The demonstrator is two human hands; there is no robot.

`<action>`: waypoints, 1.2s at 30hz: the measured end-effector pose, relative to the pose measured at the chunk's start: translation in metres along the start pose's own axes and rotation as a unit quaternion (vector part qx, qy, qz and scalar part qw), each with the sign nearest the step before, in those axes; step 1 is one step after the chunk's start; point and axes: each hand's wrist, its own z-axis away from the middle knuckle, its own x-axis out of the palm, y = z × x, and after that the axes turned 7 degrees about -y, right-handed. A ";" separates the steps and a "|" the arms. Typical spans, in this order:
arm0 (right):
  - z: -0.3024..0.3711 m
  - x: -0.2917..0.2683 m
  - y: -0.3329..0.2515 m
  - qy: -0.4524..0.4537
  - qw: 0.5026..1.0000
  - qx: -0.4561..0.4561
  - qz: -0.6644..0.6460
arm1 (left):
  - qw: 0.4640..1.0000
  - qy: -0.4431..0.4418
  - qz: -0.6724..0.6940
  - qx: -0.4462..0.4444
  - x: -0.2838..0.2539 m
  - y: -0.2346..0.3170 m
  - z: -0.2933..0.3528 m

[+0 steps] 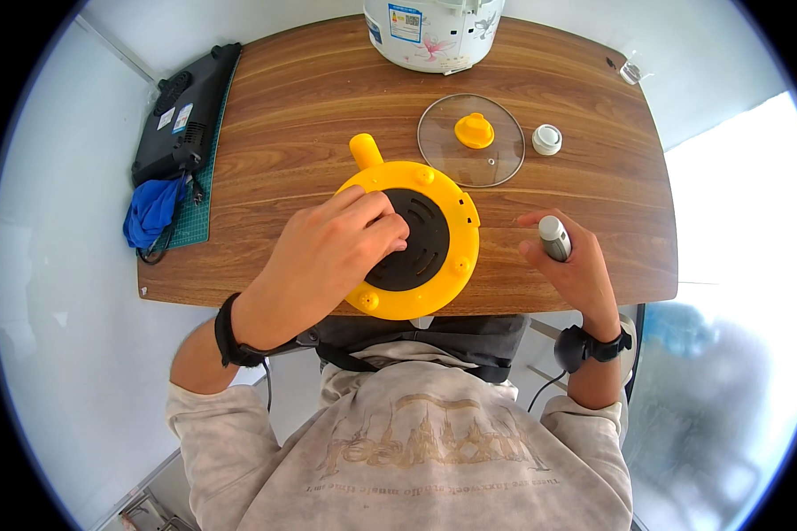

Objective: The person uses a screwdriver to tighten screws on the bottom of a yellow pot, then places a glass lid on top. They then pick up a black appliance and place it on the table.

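Note:
A yellow pot (465, 274) with a stubby side handle (365, 150) lies bottom up near the table's front edge. Its round black base plate (427, 234) has vent slots, with small raised yellow feet around it. Over the left part of that plate is my left hand (341, 239), fingers curled and pinched together. Whatever the fingertips hold, if anything, is hidden. To the right of the pot, my right hand (580, 270) is wrapped round a short grey cylindrical tool (554, 237) with a pale end pointing up. Its lower end is hidden by the hand.
Behind the pot lies a glass lid (438, 128) with a yellow knob (475, 131), beside a small white round cap (547, 140). A white rice cooker (434, 35) stands at the back. At left, a black appliance (186, 115) and blue cloth (153, 212) rest on a green mat (199, 221).

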 end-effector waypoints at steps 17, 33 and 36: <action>0.001 0.001 -0.001 -0.009 1.000 0.008 -0.003 | 0.999 0.005 0.045 0.015 0.001 -0.007 0.000; 0.001 0.002 -0.003 -0.009 1.000 0.010 0.005 | 0.998 0.003 0.062 0.008 -0.004 -0.008 0.000; 0.002 0.002 -0.003 -0.010 1.000 0.007 -0.002 | 0.998 -0.006 0.063 -0.005 -0.004 -0.006 0.000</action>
